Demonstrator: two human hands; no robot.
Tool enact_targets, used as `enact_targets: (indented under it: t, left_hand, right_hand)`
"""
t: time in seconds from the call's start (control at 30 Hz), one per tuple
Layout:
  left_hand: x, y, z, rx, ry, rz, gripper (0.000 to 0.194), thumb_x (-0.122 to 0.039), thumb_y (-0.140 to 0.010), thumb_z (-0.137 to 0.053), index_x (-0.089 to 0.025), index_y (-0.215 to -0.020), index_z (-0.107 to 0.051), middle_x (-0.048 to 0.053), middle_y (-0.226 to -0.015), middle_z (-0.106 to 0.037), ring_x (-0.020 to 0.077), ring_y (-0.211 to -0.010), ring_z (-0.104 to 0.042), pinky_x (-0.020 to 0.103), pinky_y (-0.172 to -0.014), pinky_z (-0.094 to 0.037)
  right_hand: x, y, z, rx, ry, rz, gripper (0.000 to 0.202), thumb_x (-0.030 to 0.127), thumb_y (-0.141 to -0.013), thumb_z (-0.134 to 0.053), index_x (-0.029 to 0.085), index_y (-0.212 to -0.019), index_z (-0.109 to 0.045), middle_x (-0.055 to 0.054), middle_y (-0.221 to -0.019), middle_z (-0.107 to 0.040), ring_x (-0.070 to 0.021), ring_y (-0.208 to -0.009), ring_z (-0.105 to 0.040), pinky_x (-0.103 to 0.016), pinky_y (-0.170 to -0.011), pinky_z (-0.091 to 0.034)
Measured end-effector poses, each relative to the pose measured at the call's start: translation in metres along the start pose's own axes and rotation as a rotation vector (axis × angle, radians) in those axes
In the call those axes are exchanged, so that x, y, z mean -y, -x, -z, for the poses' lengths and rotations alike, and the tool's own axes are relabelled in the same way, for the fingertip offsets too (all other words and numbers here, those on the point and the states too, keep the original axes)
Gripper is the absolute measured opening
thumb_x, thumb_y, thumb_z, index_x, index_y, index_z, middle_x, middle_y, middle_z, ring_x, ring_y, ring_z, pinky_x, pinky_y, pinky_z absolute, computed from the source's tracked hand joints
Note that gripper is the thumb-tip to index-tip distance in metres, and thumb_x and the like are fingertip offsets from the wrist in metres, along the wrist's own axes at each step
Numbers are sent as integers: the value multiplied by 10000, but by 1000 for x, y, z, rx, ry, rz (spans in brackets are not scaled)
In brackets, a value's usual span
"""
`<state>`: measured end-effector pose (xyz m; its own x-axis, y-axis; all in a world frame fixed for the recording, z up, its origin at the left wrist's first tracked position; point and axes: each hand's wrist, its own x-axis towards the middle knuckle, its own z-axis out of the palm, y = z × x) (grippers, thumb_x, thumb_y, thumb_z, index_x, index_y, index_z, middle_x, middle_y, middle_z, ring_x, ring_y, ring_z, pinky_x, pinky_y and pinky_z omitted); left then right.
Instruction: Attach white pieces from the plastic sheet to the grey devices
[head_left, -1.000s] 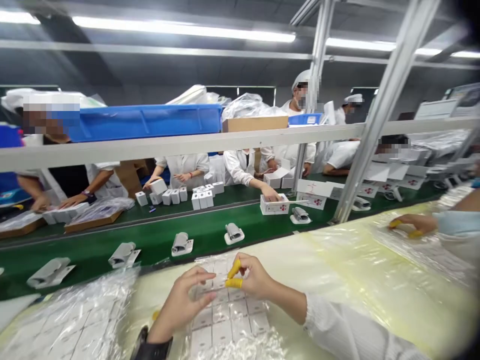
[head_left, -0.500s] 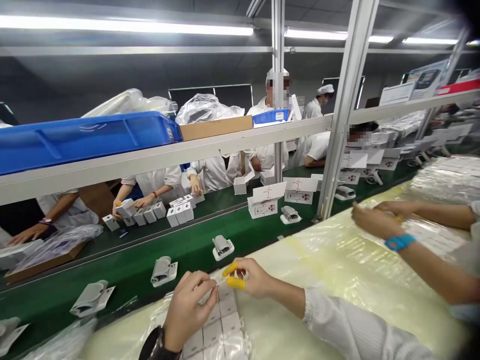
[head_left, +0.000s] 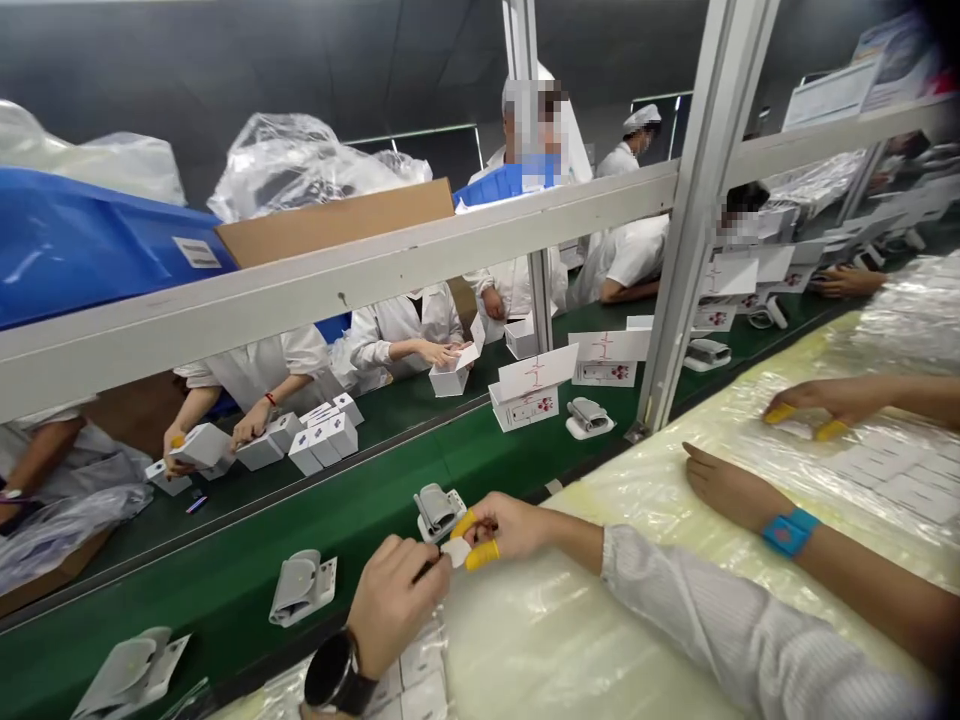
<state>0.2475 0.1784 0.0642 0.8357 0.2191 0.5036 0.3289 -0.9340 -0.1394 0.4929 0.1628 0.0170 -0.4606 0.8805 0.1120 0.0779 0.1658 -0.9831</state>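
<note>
The person's two hands meet over the far edge of the counter (head_left: 570, 610), which is covered in pale yellow, glossy sheeting. A small white piece (head_left: 455, 551) lies between them, just off the counter's far edge in the view. The right hand (head_left: 517, 525) comes in from the right and pinches the piece between a thumb and finger in yellow finger covers (head_left: 482, 555). The left hand (head_left: 397, 600), with a black watch (head_left: 337, 672) at its wrist, has thumb and forefinger curled close together at the piece's other side; whether they grip it or merely touch it cannot be told.

Below the left hand, white cards (head_left: 421, 690) lie in a close grid, partly hidden by the hand and wrist. Beyond the counter's far edge runs a green belt (head_left: 375, 505). A grey cuff (head_left: 437, 510) on a white card sits on it right behind the hands, and another grey roll (head_left: 589, 417) lies farther right, beside an open white box (head_left: 529, 395).

Toward the counter's right side, a co-worker's hand (head_left: 727, 485) with a blue wristband (head_left: 791, 532) reaches over the sheeting, well apart from the person's own. Another hand in yellow finger covers is beyond it.
</note>
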Motion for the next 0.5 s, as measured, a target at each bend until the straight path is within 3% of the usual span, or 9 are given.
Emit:
enact_targets:
  t: [0.07, 0.13, 0.23, 0.37, 0.5]
  left_hand:
    - [11, -9, -15, 24, -3, 185, 179, -343, -897, -650, -265, -1054, -685, 61, -998, -691, 213, -856, -622, 354, -730, -445]
    - [25, -16, -34, 68, 8, 400, 401, -482, -821, -713, -279, -1165, -673, 89, -1221, -645, 286, -1040, -626, 399, -823, -489]
    - [49, -23, -66, 194, 139, 591, 498, -474, -812, -711, -290, -1270, -641, 88, -1393, -559, 306, -1164, -613, 424, -931, -520]
    - [70, -24, -93, 246, 355, 597, 477, -413, -851, -665, -260, -1302, -633, 82, -1404, -567, 266, -1247, -584, 400, -1081, -462]
    - [73, -25, -101, 202, 434, 565, 505, -437, -846, -671, -276, -1323, -621, 75, -1430, -547, 269, -1270, -568, 425, -1118, -431]
  right_hand:
    - [-6, -4, 25, -70, 146, 16, 449, 456, -682, -817, 131, -978, -723, 1, -803, -637, -87, -617, -472, -219, -582, -401]
    - [-16, -11, 51, -155, 381, 21, 388, 419, -695, -808, 129, -939, -722, -7, -800, -645, -97, -619, -487, -221, -573, -384]
    - [-32, -27, 76, -188, 679, 40, 326, 377, -677, -822, 134, -866, -714, -13, -784, -650, -114, -645, -520, -229, -606, -381]
    - [-43, -45, 80, -123, 844, 47, 316, 386, -672, -829, 145, -828, -697, -18, -801, -647, -123, -656, -525, -231, -608, -368]
    - [-36, -42, 78, -82, 824, 8, 337, 381, -731, -806, 143, -943, -695, -45, -923, -663, -143, -722, -567, -242, -636, -430]
